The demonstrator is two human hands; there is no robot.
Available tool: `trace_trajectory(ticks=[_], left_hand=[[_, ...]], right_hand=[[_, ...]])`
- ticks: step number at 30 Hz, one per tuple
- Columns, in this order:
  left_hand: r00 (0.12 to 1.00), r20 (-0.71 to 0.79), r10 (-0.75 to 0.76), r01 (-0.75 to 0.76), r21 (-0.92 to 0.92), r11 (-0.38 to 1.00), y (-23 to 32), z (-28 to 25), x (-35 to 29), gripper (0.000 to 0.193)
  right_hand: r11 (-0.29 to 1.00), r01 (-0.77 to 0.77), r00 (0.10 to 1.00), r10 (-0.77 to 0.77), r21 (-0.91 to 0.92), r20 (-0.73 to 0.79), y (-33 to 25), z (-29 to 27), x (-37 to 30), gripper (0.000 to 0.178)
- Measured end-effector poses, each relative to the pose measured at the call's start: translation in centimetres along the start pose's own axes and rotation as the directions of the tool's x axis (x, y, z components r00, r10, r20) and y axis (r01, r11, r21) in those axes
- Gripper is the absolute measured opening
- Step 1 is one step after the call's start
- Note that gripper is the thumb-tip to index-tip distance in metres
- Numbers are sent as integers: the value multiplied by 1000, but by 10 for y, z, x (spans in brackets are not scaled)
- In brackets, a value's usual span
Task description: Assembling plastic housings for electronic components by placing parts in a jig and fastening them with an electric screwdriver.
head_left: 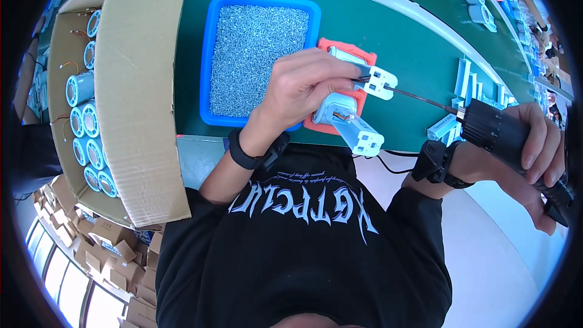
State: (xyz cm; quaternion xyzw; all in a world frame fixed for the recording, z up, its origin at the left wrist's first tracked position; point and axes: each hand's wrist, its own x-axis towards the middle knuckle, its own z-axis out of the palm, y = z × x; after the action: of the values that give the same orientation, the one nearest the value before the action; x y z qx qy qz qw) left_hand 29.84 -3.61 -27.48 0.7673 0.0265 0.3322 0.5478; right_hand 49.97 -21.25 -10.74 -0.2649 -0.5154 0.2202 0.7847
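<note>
Cardboard box (143, 85), far left: holds pale-blue cylinders (79, 89) on their sides, several with wires showing; the walls presumably keep them from rolling.

Blue tray (205, 79), on the green counter (395, 36): heaped with small metal screws (255, 54); the rim likely stops spillage, the spot within easy reach of the left side.

Left hand (303, 82): grip pinching, thumb against fingers, near the white end of a pale unit (380, 82), apparently to steady it.

Red foam block (371, 59), right of the tray: seems to cradle that unit and, nearer, a second unit (355, 130), white end pointing near and right.

Black power screwdriver (495, 127): long shaft directed left to the held unit's white end; whether the tip is seated cannot be told.

Right hand (543, 146), far right: grip wrapped around the screwdriver's body, probably for aim.
</note>
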Motion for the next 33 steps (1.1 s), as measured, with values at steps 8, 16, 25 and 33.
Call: trace_trajectory(ticks=[8,16,25,33], left_hand=[[985,99,-140,118,200,973,-7,17,-2,47],[970,62,-236,206,308,929,2,23,-12,50],[979,40,-198,183,245,952,-6,20,-17,45],[979,65,-191,172,224,959,-7,17,-16,45]], right_hand=[[991,62,994,-50,-118,95,17,26,1,51],[981,-121,935,164,-151,315,28,36,2,41],[982,-121,943,159,-144,293,36,45,0,40],[989,-106,907,139,-104,398,43,45,4,32]])
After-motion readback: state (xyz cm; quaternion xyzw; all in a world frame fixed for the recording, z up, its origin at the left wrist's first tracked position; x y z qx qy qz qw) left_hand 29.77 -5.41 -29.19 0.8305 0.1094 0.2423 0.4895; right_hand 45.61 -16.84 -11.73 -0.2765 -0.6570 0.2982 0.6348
